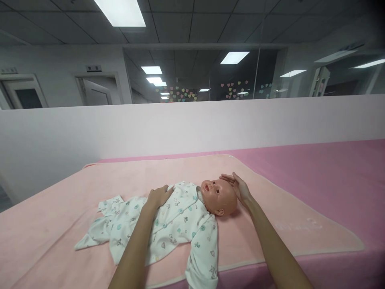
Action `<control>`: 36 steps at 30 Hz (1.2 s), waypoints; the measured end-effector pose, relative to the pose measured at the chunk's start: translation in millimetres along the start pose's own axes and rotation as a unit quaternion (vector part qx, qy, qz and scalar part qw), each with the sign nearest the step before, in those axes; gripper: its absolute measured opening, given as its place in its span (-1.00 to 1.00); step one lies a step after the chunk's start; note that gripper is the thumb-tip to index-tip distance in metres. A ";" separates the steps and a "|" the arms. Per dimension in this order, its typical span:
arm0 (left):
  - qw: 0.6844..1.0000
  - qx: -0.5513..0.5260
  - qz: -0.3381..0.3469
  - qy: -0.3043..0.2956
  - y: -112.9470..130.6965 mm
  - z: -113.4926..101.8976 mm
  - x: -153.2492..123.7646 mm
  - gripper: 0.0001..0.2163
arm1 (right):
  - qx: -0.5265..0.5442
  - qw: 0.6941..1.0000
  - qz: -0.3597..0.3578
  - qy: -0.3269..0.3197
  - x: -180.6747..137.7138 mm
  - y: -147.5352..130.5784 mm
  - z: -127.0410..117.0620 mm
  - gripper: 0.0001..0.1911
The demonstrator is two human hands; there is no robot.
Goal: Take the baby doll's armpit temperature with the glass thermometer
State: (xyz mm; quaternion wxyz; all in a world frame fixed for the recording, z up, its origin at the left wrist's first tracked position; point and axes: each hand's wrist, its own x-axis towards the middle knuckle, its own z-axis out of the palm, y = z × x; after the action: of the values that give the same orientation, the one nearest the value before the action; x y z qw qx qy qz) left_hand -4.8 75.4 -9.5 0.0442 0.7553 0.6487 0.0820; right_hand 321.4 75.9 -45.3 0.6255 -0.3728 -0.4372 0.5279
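Note:
A baby doll lies on its back, its head to the right, dressed in a white outfit with small printed animals and teal dots. My left hand rests flat on the doll's belly, fingers stretched over the cloth. Beside the top of the doll's head is my right hand, its fingers extended and curved along the far side of the forehead. Whether its palm presses on the head I cannot tell. One sleeve of the outfit reaches toward me, and the legs of the outfit spread out at the left.
Beneath the doll is a peach blanket, spread over a pink cover. A low white partition runs along the far side. Behind it are doors and a glass window with heart stickers.

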 end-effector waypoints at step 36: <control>1.000 0.007 -0.010 -0.004 4.5 -2.9 -5.6 -0.50 | -0.026 0.999 0.035 -0.010 -4.7 3.7 6.9 -0.60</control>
State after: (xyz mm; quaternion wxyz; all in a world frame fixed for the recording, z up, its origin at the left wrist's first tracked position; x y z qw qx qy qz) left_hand -1.7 69.1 -6.3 0.0423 0.7491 0.6570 0.0733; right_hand 313.4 71.9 -47.2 0.5926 -0.3987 -0.4433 0.5416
